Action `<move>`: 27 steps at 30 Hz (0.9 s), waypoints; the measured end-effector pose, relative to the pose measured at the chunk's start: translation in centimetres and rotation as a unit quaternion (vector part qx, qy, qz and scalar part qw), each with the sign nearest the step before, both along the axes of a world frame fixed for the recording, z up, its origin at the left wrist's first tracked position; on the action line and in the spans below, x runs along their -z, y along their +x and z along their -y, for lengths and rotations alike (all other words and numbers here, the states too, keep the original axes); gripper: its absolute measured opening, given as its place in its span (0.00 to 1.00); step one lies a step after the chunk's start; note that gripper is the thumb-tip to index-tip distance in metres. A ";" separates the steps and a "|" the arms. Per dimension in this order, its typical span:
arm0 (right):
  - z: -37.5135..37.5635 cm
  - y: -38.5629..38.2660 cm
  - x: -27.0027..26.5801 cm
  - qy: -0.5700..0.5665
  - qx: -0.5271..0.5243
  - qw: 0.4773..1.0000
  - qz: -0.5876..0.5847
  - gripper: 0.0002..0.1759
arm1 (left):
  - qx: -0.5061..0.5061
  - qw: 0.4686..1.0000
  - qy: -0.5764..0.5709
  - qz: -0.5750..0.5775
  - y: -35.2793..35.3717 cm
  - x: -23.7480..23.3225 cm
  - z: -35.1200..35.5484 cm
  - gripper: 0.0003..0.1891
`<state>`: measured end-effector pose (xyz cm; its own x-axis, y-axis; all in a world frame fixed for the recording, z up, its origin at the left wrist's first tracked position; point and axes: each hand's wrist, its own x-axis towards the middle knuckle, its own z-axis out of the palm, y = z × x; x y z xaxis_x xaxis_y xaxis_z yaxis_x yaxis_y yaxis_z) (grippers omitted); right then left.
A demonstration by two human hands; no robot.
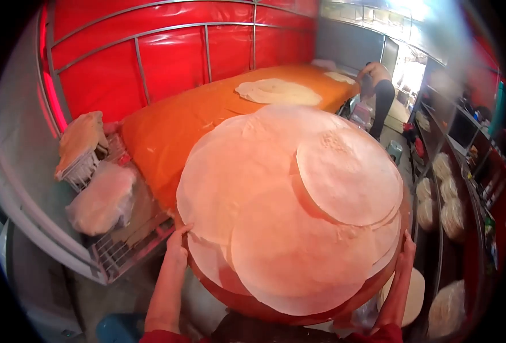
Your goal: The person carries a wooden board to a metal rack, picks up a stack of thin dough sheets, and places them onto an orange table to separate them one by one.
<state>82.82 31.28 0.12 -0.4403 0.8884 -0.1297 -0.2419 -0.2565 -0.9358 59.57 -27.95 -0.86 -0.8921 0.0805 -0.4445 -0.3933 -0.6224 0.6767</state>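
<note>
A large round reddish-brown board (218, 292) is in front of my body, covered with overlapping thin round flatbreads (298, 268). A smaller round flatbread (349, 174) lies on top toward the right, with its left edge slightly raised. My left hand (177, 244) grips the board's left edge, its thumb by the rim. On the opposite side, my right hand (406, 250) holds the right edge. The undersides of both hands' grips are hidden by the board.
Behind the board runs a long table with an orange cover (161, 131), bearing more flatbread (278, 91). A bagged stack (103, 197) and a wire rack (118, 257) stand left. Another person (381, 94) bends at the far end. Shelves with bagged breads (452, 211) line the right.
</note>
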 end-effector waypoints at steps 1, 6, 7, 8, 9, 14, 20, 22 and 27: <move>-1.3 -2.2 0.3 -0.011 0.011 1.000 0.025 0.16 | -0.006 1.000 -0.009 0.007 -2.7 -0.1 -1.3 0.17; -8.6 -11.0 0.9 -0.027 -0.035 0.999 -0.015 0.15 | 0.007 0.999 -0.038 0.021 -14.6 -1.0 -7.5 0.13; -10.6 -12.2 1.0 -0.024 -0.037 0.999 -0.017 0.15 | 0.014 0.998 -0.033 0.045 -18.0 1.0 -8.3 0.13; -12.2 -14.2 1.0 -0.025 -0.040 0.999 -0.027 0.15 | 0.013 0.998 -0.035 0.040 -20.6 2.2 -9.8 0.13; -13.3 -15.8 0.1 -0.023 -0.039 0.998 -0.032 0.15 | 0.012 0.999 -0.039 0.031 -22.8 2.9 -11.4 0.13; -23.0 -22.4 -0.1 -0.016 -0.049 0.999 -0.008 0.13 | 0.040 0.997 -0.016 0.070 -29.3 1.0 -20.8 0.12; -30.1 -33.6 -1.1 -0.017 -0.060 0.998 -0.017 0.13 | 0.003 0.998 -0.040 0.046 -37.1 1.5 -27.5 0.13; -33.7 -37.9 0.8 -0.021 -0.081 0.996 -0.032 0.14 | -0.010 0.998 -0.036 0.051 -40.2 2.1 -28.5 0.13; -32.5 -49.2 -1.0 -0.030 -0.051 0.998 -0.032 0.14 | -0.039 0.994 -0.056 0.089 -48.2 0.2 -30.5 0.13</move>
<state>33.65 63.79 1.10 -0.5368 0.8303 -0.1502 -0.2696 -0.3375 -0.9019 11.36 2.54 -1.05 -0.7998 -0.0455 -0.5985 -0.4664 -0.5807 0.6673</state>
